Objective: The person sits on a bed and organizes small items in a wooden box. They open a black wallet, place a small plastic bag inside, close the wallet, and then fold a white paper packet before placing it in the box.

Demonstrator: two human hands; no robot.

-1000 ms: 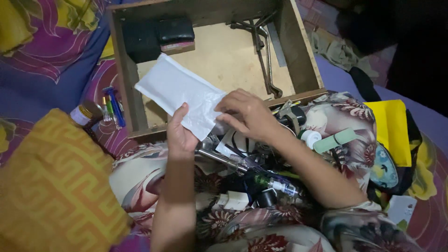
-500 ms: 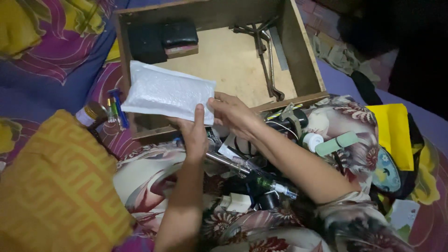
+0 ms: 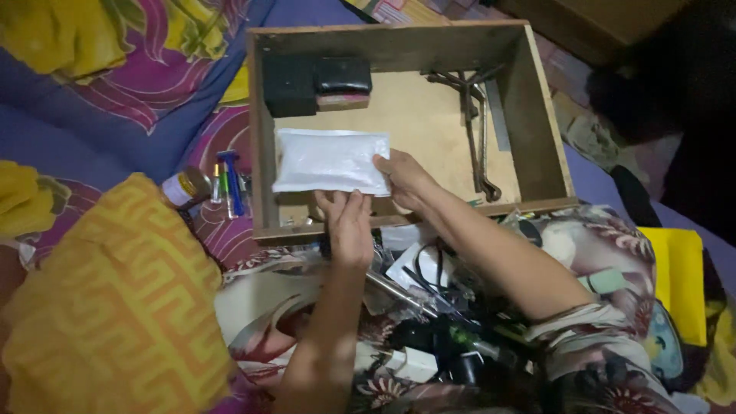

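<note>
A white padded plastic pouch lies flat over the front left part of an open wooden drawer. My right hand grips the pouch's right edge. My left hand sits just under the pouch's lower edge, its fingertips touching it. Inside the drawer at the back left are two black cases, and at the right lies a set of metal tools.
My lap holds a pile of small items: cables, metal tubes, white adapters, bottles. Pens and a small jar lie left of the drawer on a flowered sheet. An orange patterned pillow is at lower left, a yellow bag at right.
The pouch has gone from tilted above the drawer's front edge to flat and lower inside the drawer. Both hands moved forward with it. The camera view shifted, so the drawer sits further right.
</note>
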